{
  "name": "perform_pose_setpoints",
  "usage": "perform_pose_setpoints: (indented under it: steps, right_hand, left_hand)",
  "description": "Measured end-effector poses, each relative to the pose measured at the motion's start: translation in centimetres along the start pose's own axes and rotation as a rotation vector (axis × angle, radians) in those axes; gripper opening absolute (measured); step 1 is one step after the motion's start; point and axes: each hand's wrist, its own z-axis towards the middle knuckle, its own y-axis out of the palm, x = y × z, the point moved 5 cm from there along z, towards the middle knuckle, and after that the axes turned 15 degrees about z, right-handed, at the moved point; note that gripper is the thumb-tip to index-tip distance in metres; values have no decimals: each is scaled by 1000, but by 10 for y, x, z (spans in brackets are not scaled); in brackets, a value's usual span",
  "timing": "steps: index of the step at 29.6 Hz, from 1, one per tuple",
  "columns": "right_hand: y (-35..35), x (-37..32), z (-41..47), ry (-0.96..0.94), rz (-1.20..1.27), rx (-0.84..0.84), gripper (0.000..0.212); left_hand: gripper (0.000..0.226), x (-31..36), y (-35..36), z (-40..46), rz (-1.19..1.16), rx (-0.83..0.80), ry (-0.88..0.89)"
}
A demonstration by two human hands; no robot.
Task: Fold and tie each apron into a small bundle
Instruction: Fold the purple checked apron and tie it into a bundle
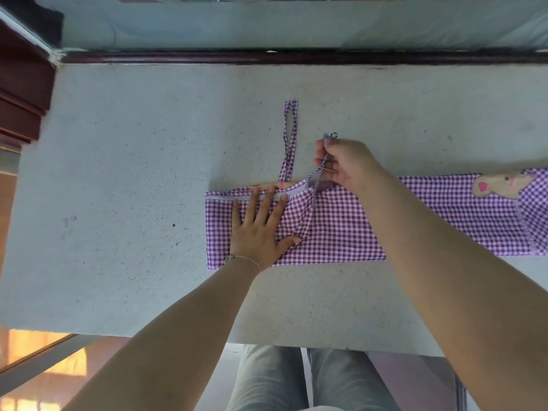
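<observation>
A purple-and-white checked cotton apron [355, 226], folded lengthwise into a long narrow band, is lying across the pale grey speckled stone tabletop [133, 173], with its left end near the table's middle and its other end running off the right edge of the view. On that far right part of the apron, a beige cartoon animal patch with pink marks [501, 185] is showing.

The left hand [261, 223] is pressing flat on the apron's left end, fingers straight and spread wide, fingertips reaching the white hem along the apron's far edge and thumb stretched out to the right over a crease. A thin bracelet [243, 259] is circling that wrist, just over the apron's near edge.

The right hand [344, 164] is hovering just beyond the apron's far edge, its fingers curled and pinching a thin purple-and-white striped tie cord [317, 176]. The cord is rising taut from the apron's cloth up into the fingers, and its end is sticking out above the hand.

A flat checked strap loop [290, 137] of the same fabric is lying straight on the table, reaching away from the apron's far edge, just to the left of the right hand.

Beyond the apron, a dark wooden rail [296, 56] is bordering the table's far side.
</observation>
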Motion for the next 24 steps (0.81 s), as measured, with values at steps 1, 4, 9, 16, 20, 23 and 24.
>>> perform_pose_setpoints:
  steps: [1,4,9,16,20,23,24]
  right_hand:
    - [-4,-6,3,-23,-12,15,19]
    - [-11,-25,7,-119,16,61,16]
    - [-19,-56,9,-282,84,147,18]
    - [-20,-34,-25,-627,-311,304,67]
    - [20,66,-79,-741,-784,-158,57]
    - [23,127,-69,-610,-907,-291,56]
    - [17,136,-61,-597,-953,-274,57]
  left_hand:
    - [87,0,1,0,-1,-3,-2]
    - [87,0,2,1,-5,-13,-9]
    - [87,0,3,1,4,-34,-14]
    - [84,0,-1,2,-18,-24,-22]
    - [78,0,-1,1,-29,-65,-21]
    - [68,0,1,-1,-25,-105,-25]
    - [69,2,0,0,-29,-125,-7]
